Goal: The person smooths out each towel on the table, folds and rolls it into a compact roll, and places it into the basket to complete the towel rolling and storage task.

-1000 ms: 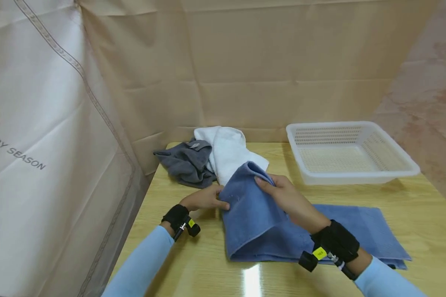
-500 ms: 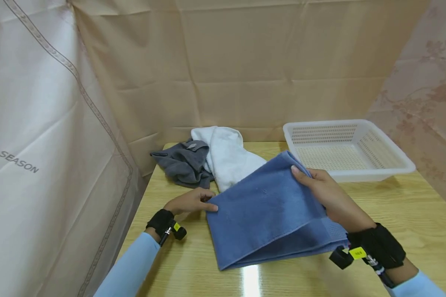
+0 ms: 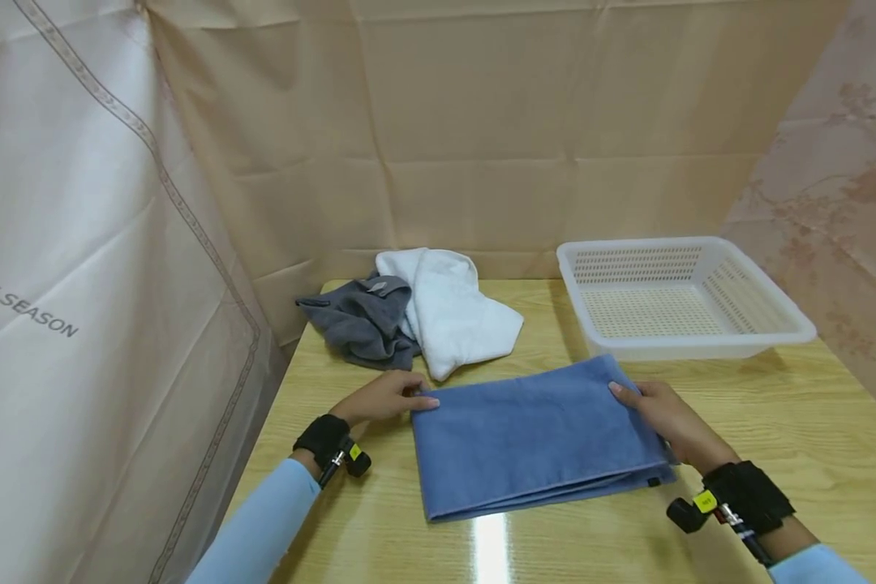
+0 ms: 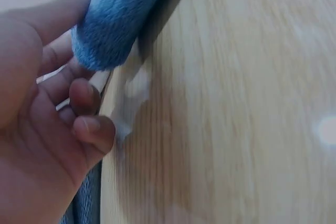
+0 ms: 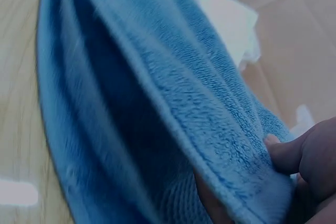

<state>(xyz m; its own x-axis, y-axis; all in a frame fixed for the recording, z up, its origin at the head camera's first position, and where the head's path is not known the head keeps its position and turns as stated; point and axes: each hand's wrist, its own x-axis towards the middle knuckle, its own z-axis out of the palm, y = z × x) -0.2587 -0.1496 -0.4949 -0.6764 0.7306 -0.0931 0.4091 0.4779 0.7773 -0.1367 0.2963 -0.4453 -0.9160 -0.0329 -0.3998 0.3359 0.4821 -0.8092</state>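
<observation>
A: How's the left hand (image 3: 383,397)?
B: Pinching, the left thumb (image 3: 421,403) pointing right, its lower fingers (image 4: 94,131) curled loosely.
A: And the right hand (image 3: 673,419)?
B: Well apart, on the right, pinching too, right thumb (image 5: 287,155) on top.
A: And nearer?
B: The left arm (image 3: 261,523) slants in from near left, the right arm (image 3: 813,564) from near right, both pointing far and inward.

Head cam: set high, facing forward and down, far enough back to frame the tabletop (image 3: 810,438), white basket (image 3: 701,349) and tan backdrop (image 3: 482,113). Left wrist cam: very near the left hand (image 3: 383,395), picture rolled, facing across the tabletop past a corner of the blue towel (image 3: 518,442). Right wrist cam: close to the right hand (image 3: 675,426), tilted, looking along the towel's folds toward the white cloth (image 5: 228,17), shared with head view; towel appears in all three
</observation>
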